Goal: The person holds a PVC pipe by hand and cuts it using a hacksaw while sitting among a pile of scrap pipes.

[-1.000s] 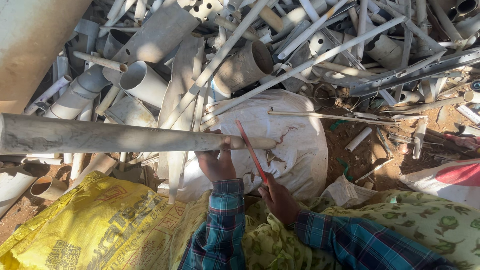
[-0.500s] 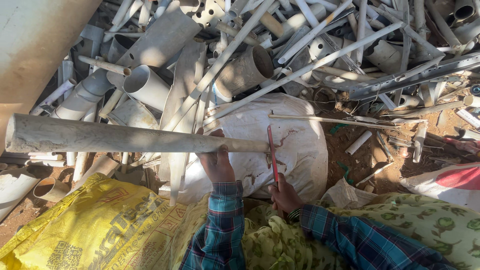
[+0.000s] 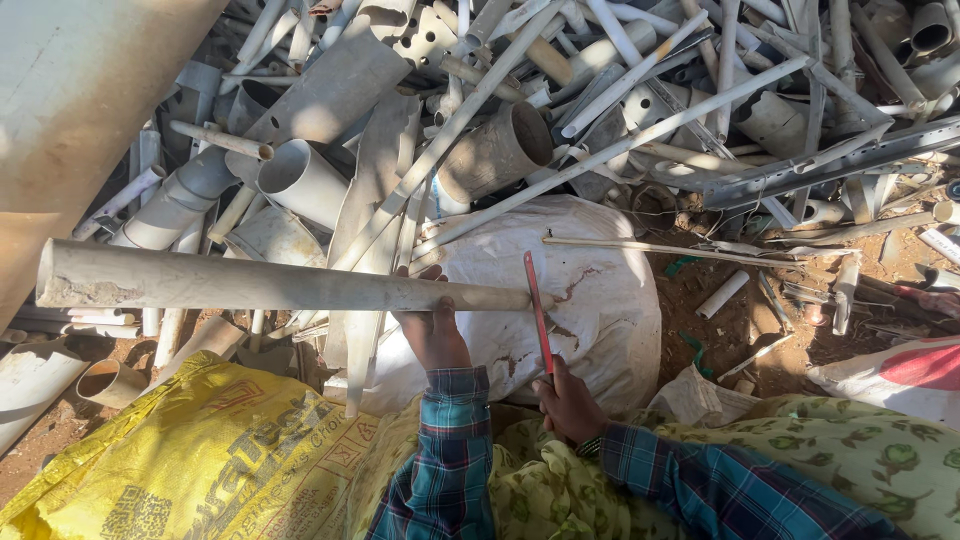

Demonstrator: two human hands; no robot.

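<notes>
With our left hand (image 3: 432,335) clenched around the long dusty grey plastic pipe (image 3: 260,285) and our right hand (image 3: 570,400) grasping the thin red saw blade (image 3: 538,310), we should probably steady the pipe against the white woven sack (image 3: 590,300) and stroke squarely.

A long, dusty grey-white plastic pipe (image 3: 280,287) lies nearly level across the left half of the view, resting over a bulging white woven sack (image 3: 590,300). The left hand (image 3: 432,330) grips it from below close to its right end; most of its length runs out to the left of that grip, ending in a dirt-caked open mouth. Only a short stub pokes out to the right of the grip. A thin red hacksaw blade (image 3: 539,315) stands almost upright, pinched at its lower end by the right hand (image 3: 570,400). Above that grip the blade crosses the pipe's right tip, touching it edge-on.
</notes>
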